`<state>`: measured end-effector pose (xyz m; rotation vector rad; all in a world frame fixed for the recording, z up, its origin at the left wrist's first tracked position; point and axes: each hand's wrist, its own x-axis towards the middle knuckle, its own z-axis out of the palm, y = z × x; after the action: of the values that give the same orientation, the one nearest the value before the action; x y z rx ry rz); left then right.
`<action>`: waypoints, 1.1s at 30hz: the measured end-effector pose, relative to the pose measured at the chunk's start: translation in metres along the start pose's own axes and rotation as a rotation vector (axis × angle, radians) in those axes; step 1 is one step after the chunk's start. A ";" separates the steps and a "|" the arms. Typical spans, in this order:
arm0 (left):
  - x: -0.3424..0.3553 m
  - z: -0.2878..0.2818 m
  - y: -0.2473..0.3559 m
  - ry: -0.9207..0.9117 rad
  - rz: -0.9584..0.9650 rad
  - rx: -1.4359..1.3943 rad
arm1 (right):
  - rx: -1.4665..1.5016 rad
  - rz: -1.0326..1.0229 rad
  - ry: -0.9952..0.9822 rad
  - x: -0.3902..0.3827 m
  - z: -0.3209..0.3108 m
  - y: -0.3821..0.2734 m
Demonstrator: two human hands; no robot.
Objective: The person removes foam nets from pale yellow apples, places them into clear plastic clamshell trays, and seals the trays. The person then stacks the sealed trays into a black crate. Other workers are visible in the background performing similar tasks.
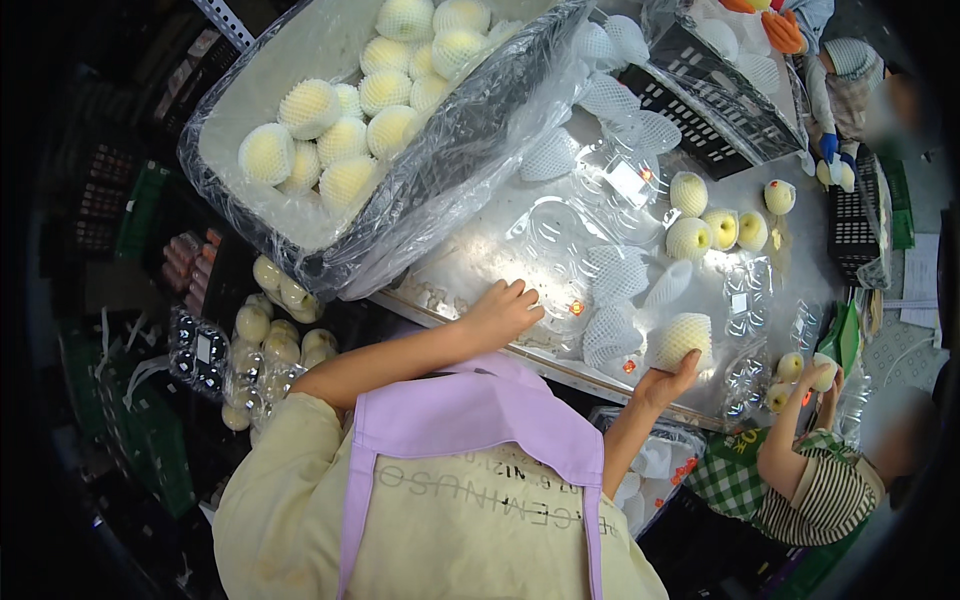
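My right hand (668, 382) holds a pale yellow round fruit, pear-like, in a white foam net (685, 342), over the near edge of the metal table (470, 260). To its left, my left hand (505, 312) hovers at the table's front edge, fingers loosely bent and a little apart, with nothing visible in them. A small red-and-yellow sticker (577, 308) lies just right of it. Another red sticker (629, 367) is beside the held fruit. Empty foam nets (610, 335) lie between my hands.
A large plastic-lined crate (330, 235) of netted fruit stands at upper left. Clear plastic trays (560, 215) and several netted fruits (690, 238) sit farther back. Packed fruit (280, 345) is stacked at left. At right, a co-worker in a striped shirt (820, 495) handles fruit; another works beyond a black crate (710, 130).
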<state>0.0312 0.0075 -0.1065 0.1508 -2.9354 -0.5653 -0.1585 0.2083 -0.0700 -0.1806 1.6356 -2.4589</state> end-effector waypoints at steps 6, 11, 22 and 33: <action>0.007 -0.014 0.007 -0.144 -0.221 -0.747 | -0.142 0.001 -0.237 -0.023 0.045 0.004; 0.022 -0.040 0.014 -0.194 -0.589 -1.652 | -0.321 0.013 -0.520 -0.052 0.087 0.003; 0.022 -0.067 0.021 0.038 -0.389 -1.882 | -0.769 -0.443 -0.820 -0.061 0.108 0.010; 0.019 -0.059 0.023 0.178 -0.474 -1.497 | -0.891 -0.283 -0.838 -0.063 0.120 0.002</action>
<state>0.0203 0.0049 -0.0412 0.6083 -1.5882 -2.3402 -0.0728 0.1128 -0.0258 -1.3889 2.1392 -1.2279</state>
